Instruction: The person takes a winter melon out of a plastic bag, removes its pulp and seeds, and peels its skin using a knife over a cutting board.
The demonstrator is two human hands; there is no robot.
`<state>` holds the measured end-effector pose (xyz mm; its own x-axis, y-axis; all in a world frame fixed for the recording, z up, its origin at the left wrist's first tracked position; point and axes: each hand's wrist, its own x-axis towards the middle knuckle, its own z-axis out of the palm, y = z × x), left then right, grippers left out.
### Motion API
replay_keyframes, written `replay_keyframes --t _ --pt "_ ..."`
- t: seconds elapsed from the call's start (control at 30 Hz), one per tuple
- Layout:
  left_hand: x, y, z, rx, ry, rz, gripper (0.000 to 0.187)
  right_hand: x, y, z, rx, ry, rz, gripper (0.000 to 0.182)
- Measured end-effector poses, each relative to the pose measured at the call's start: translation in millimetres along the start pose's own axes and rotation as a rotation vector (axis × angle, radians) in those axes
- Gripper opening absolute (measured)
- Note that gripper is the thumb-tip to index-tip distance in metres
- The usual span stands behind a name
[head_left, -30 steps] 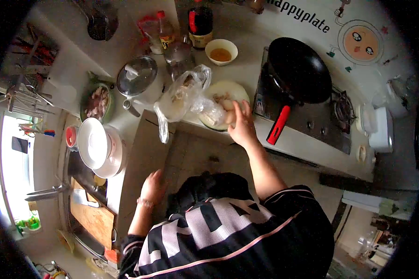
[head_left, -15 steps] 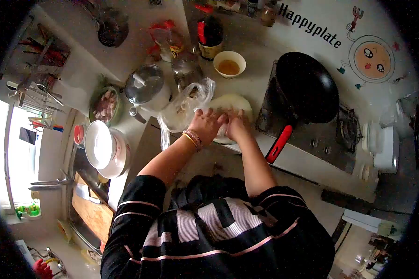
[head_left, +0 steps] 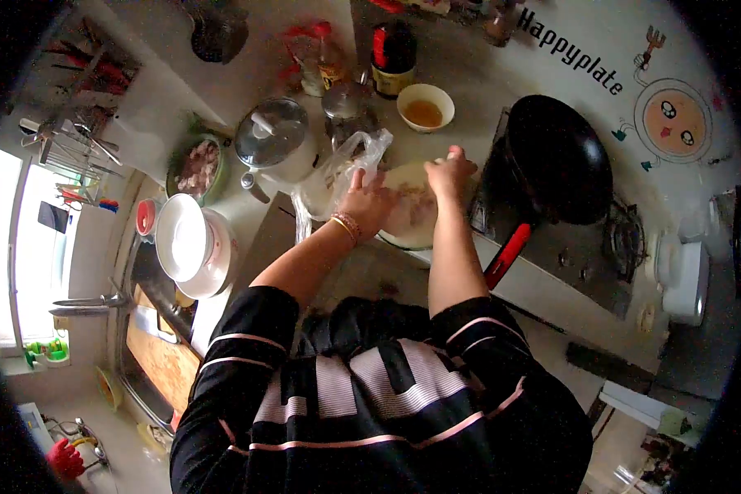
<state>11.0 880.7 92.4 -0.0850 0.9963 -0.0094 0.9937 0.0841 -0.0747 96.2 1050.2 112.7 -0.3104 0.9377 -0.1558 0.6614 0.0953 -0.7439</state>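
A clear plastic bag [head_left: 347, 169] lies on the counter, bunched up at the left of a round pale dish [head_left: 409, 234] with pinkish food in it. My left hand [head_left: 365, 206] is over the bag's right side and the dish's left edge, fingers spread. At the dish's upper right is my right hand [head_left: 450, 174], its fingers closed; what they hold, if anything, I cannot make out. Behind the dish stands a small bowl [head_left: 426, 108] of yellowish liquid.
A black wok [head_left: 558, 160] with a red handle sits on the stove at the right. Left of the bag are a lidded pot [head_left: 273, 136], a bowl of meat [head_left: 198, 167] and stacked white bowls [head_left: 181, 239]. A cutting board [head_left: 160, 350] lies farther left.
My right hand has moved away from my left, to the right and up, and its fingers have closed. More of the dish's food shows between the hands. The whole view has shifted slightly.
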Motion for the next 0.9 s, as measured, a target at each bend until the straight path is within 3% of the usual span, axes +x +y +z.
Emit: replay_keyframes --t 0.07,0.1,0.23,0.33,0.43,0.47,0.53,0.63,0.73,0.83,0.9 --pt "-5 1 -34 -0.072 -0.259 -0.075 0.033 31 11 11 0.021 -0.05 -0.035 0.063" --pt "-12 -5 -9 -0.084 -0.128 -0.075 0.039 40 9 11 -0.026 -0.071 -0.017 0.063" --pt "-38 -6 -33 -0.173 -0.018 -0.258 0.064 75 15 28 -0.043 -0.089 0.044 0.064" --pt "-38 -8 -60 -0.373 -0.107 -0.51 0.065 94 15 36 -0.156 -0.093 0.081 0.063" --pt "-28 -9 -81 -0.334 -0.087 -0.668 0.063 107 10 32 -0.384 -0.111 0.123 0.061" --pt "-21 -8 -91 -0.326 -0.093 -0.706 0.063 121 25 42 -0.499 -0.063 0.009 0.062" --pt "-9 -5 -99 -0.276 0.011 -0.635 0.059 153 75 76 -0.727 0.038 -0.217 0.064" --pt "23 2 -105 -0.21 0.086 -0.535 0.051 136 56 53 -0.745 -0.076 -0.168 0.068" --pt "67 2 -96 -0.237 -0.162 -0.506 0.037 132 56 46 -0.646 -0.048 -0.14 0.066" --pt "108 2 -62 -0.158 -0.234 -0.476 0.033 135 59 43 -0.565 -0.031 -0.12 0.064" --pt "121 -2 -46 -0.155 -0.142 -0.45 0.032 136 62 38 -0.524 -0.034 -0.113 0.063"
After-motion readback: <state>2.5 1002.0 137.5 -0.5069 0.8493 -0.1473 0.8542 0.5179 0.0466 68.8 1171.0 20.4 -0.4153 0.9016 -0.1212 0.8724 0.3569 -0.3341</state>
